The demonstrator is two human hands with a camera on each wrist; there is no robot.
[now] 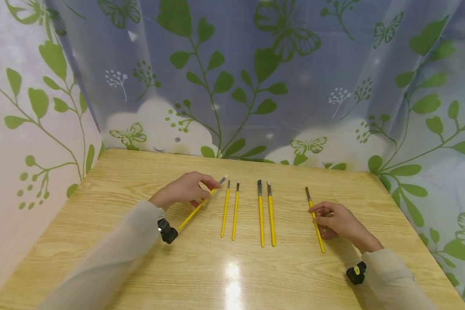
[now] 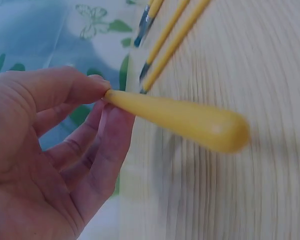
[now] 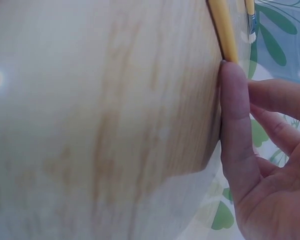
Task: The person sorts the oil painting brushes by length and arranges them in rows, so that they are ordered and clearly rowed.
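Observation:
My left hand point(image 1: 187, 189) pinches a yellow-handled paintbrush point(image 1: 194, 212) between thumb and fingers. That brush slants, its pale bristle tip up and to the right, and in the left wrist view its rounded handle end point(image 2: 210, 125) points toward the camera. On the right, my right hand point(image 1: 341, 221) holds another yellow paintbrush point(image 1: 319, 238) with brown bristles, thumb and fingertips at its upper handle. In the right wrist view the thumb lies against the yellow handle point(image 3: 224, 30). Between the hands lie two thin paintbrushes point(image 1: 225, 211) and two thicker ones point(image 1: 261, 219), bristles away from me.
The brushes lie on a light wooden table point(image 1: 159, 275) with a glossy light reflection near its front. A patterned curtain point(image 1: 232, 107) with leaves and butterflies hangs along the back and sides. Small black cameras point(image 1: 166, 231) sit on both wrists.

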